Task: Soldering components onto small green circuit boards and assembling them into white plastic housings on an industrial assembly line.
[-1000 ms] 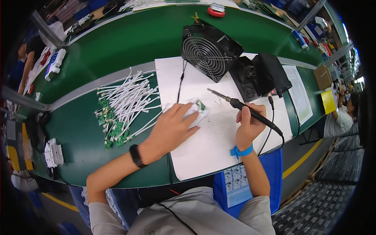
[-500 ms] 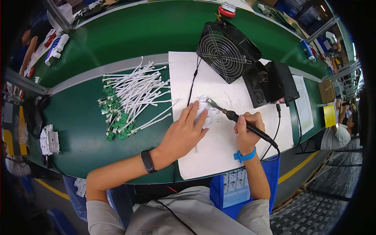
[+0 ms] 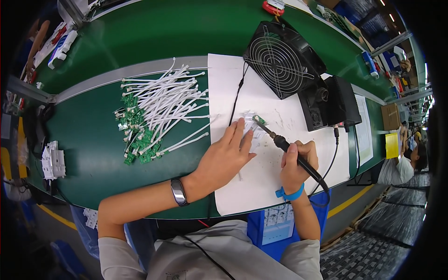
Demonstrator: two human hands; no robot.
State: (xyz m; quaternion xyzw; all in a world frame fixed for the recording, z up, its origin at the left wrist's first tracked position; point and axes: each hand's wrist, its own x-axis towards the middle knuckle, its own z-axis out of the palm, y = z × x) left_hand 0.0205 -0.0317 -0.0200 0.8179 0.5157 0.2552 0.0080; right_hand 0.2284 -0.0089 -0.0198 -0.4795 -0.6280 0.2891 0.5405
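Observation:
My right hand (image 3: pixel 298 168) is closed around the black handle of a soldering iron (image 3: pixel 280 142). The iron's metal tip points up and left, at a small green circuit board (image 3: pixel 260 119) on a white plastic part (image 3: pixel 248 114). Whether the tip touches the board is too small to tell. My left hand (image 3: pixel 224 156) lies over the near side of the white part, fingers stretched out and thumb apart, covering some of it. The part rests on a white sheet (image 3: pixel 252 191). Left of the sheet lies a pile of white cables (image 3: pixel 170 100) with small green boards (image 3: pixel 142 144) at their ends.
A black fan (image 3: pixel 280 65) with a wire guard stands beyond my hands. Right of it sits a black soldering station (image 3: pixel 343 102), with the iron's cord (image 3: pixel 332 151) nearby. A white plastic housing (image 3: pixel 53 160) stands far left. Another person (image 3: pixel 401 163) is at the right.
The view has shifted slightly, so the bench items sit a little differently in it. Both hands keep nearly the same pose, with the iron's tip still at the green board.

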